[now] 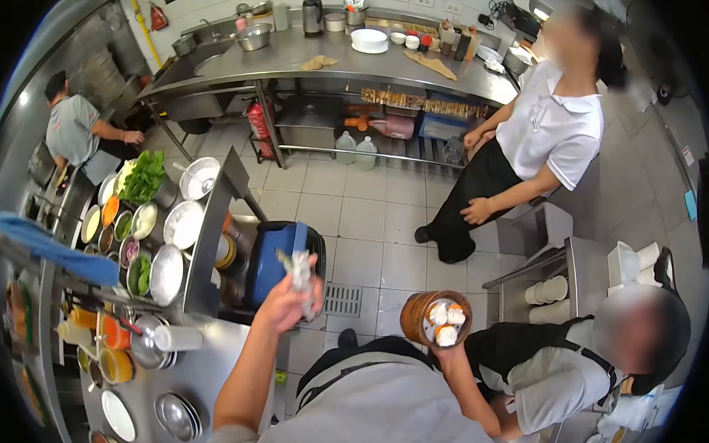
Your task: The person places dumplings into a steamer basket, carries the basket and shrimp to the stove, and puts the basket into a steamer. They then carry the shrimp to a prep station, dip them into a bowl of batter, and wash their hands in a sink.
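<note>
In my left hand, raised in front of me over the floor near the blue-lidded bin, is a crumpled, shiny whitish wrapper with the fingers closed round it. My right hand holds up a round brown steamer basket from below, at the lower middle right. Several white buns with orange bits sit inside the basket. Most of the right hand's fingers are hidden under the basket.
Food bowls stand on the left counter, beside a blue bin. A steel table spans the back. One person stands at right, another close at lower right, a third far left.
</note>
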The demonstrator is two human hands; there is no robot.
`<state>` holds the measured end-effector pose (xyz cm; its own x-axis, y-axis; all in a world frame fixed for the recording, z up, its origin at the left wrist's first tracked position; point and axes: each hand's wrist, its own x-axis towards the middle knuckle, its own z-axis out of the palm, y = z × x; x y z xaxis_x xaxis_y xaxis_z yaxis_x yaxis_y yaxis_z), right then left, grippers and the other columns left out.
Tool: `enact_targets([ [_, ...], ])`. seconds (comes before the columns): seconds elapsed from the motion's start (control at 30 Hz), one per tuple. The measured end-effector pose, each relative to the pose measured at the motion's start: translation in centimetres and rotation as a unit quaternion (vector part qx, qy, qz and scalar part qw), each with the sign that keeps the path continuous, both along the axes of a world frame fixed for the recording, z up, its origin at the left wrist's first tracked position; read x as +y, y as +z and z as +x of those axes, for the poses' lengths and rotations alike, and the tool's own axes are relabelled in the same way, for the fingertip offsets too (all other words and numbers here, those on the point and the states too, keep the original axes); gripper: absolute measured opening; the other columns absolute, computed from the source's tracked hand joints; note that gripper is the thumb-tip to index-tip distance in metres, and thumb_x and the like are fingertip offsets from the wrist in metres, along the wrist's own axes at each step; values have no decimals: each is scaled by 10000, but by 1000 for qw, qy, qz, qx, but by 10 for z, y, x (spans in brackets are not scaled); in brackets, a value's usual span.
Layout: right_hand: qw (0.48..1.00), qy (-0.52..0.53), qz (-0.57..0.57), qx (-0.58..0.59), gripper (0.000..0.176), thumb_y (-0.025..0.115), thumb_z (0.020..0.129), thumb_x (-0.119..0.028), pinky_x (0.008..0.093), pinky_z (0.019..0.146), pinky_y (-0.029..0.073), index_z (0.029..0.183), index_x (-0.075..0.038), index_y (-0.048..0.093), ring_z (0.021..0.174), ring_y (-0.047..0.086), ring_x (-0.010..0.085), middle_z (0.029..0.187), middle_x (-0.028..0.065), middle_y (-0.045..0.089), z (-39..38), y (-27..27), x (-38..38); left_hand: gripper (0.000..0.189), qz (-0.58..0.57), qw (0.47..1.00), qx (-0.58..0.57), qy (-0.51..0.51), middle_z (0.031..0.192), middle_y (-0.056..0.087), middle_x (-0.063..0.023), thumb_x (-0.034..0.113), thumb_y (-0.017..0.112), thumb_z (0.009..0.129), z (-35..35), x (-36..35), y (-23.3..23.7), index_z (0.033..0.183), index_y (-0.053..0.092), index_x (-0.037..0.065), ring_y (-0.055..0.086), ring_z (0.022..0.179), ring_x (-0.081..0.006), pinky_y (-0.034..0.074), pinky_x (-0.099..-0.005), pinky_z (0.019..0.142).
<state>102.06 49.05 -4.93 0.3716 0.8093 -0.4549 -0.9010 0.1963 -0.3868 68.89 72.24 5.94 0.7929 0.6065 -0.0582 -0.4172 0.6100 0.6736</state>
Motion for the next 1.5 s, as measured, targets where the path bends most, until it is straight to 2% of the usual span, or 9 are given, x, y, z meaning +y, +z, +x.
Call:
enact_targets([
  [0.07, 1000, -9, -8, 11, 463, 527, 959, -522, 495, 964, 534, 1185, -133, 634, 1129, 631, 280, 1190, 71, 671, 19, 12, 37, 743, 24, 999, 23, 7, 1081, 587, -81, 73, 672, 872, 49, 61, 8, 1521, 328, 181, 614, 889, -238, 489, -375, 750],
  [0.5, 990, 136, 17, 16, 429, 529, 967, -488, 444, 918, 561, 1155, -121, 648, 1047, 667, 266, 1144, 84, 690, 172, -5, 366, 543, 63, 970, 195, 130, 1001, 591, -21, 94, 647, 929, 214, 299, -37, 1431, 440, 104, 595, 868, -152, 487, -309, 768],
  [0.6, 979, 200, 47, 17, 423, 509, 988, -455, 434, 906, 570, 1183, -102, 637, 1051, 671, 263, 1150, 86, 690, 200, 14, 458, 449, 44, 969, 172, 171, 979, 594, -38, 284, 535, 1026, 218, 328, -38, 1427, 446, 102, 605, 869, -185, 497, -339, 798],
  [0.77, 961, 265, 65, 42, 410, 542, 980, -440, 430, 891, 578, 1169, -92, 645, 1012, 684, 274, 1133, 96, 697, 209, 26, 587, 613, -132, 956, 69, 253, 1026, 628, -90, 560, 235, 1057, 215, 377, -44, 1353, 510, 99, 650, 963, -280, 504, -424, 878],
  [0.97, 941, 324, 65, 70, 441, 586, 932, -496, 444, 891, 566, 1128, -111, 672, 1005, 683, 279, 1104, 97, 710, 185, 27, 729, 446, -161, 926, 4, 342, 1014, 665, -97, 459, 451, 1021, 204, 478, -48, 1233, 570, 85, 651, 953, -336, 505, -450, 872],
  [1.13, 946, 324, 3, 32, 429, 581, 929, -515, 465, 924, 547, 1120, -140, 667, 1003, 680, 270, 1101, 91, 709, 166, 22, 838, 495, -118, 924, -150, 331, 924, 681, -90, 417, 482, 1015, 173, 581, -57, 1376, 501, 79, 642, 970, -336, 474, -460, 892],
  [1.27, 911, 386, 140, 24, 406, 582, 931, -507, 458, 905, 547, 1094, -144, 665, 977, 676, 265, 1064, 84, 706, 123, 59, 926, 544, -117, 924, -146, 333, 873, 679, -83, 390, 482, 1016, 142, 657, -37, 1481, 398, 121, 644, 955, -339, 462, -457, 882],
  [1.33, 891, 411, 190, 32, 395, 583, 932, -502, 454, 896, 547, 1081, -146, 664, 964, 674, 262, 1046, 81, 705, 99, 72, 967, 608, -56, 931, -157, 326, 965, 681, -103, 339, 492, 1010, 121, 691, -31, 1552, 277, 166, 651, 955, -343, 482, -456, 881],
  [1.5, 860, 464, 210, 35, 332, 600, 914, -478, 407, 808, 511, 941, -149, 636, 843, 613, 233, 889, 59, 645, 36, 78, 1072, 546, -93, 901, -76, 416, 1214, 621, -170, 267, 506, 989, 78, 745, -8, 1496, 342, 149, 646, 1052, -380, 507, -499, 941],
])
